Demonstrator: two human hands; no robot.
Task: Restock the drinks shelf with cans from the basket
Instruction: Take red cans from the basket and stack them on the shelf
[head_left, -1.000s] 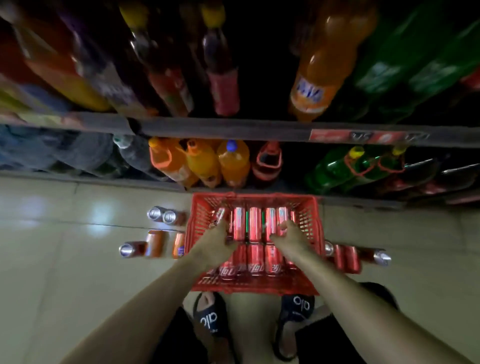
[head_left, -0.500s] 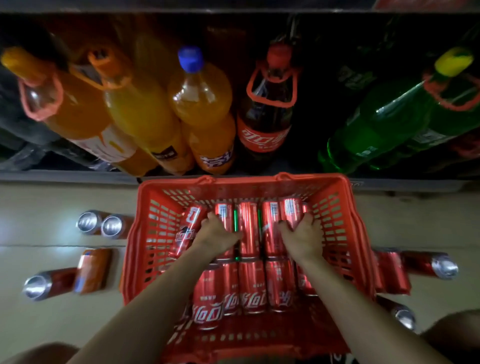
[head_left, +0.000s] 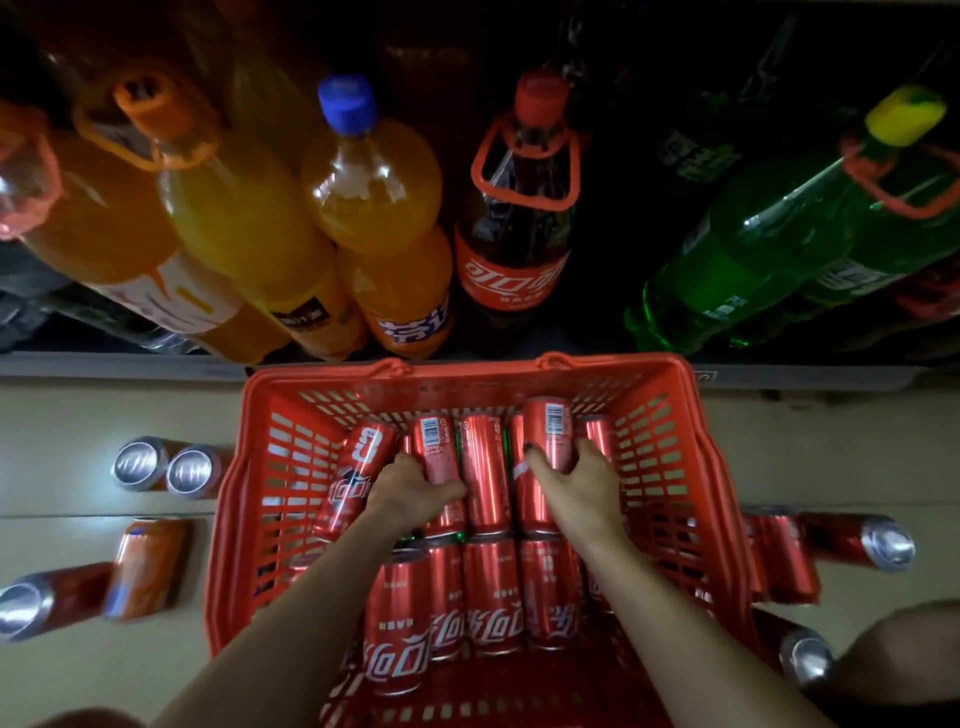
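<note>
Forearms reach from the near edge into a red slatted plastic basket (head_left: 234, 519) on the pale tiled floor (head_left: 78, 415). Slim red aluminium cola cans (head_left: 491, 597) lie in two rows inside. The left hand (head_left: 410, 486) curls its fingers over a far-row can (head_left: 436, 457), apparently gripping it, though the thumb is hidden. The right hand (head_left: 576, 480) clamps a raised can (head_left: 548, 431), its far end tilted above its neighbours. Loose cans (head_left: 166, 467) lie on the tiles beside the basket. Beyond, the low shelf (head_left: 104, 364) holds large orange (head_left: 379, 208), cola (head_left: 514, 244) and green plastic bottles (head_left: 769, 244). Risk: a smooth can may slip during lifting and dent, or roll among the scattered cans.
</note>
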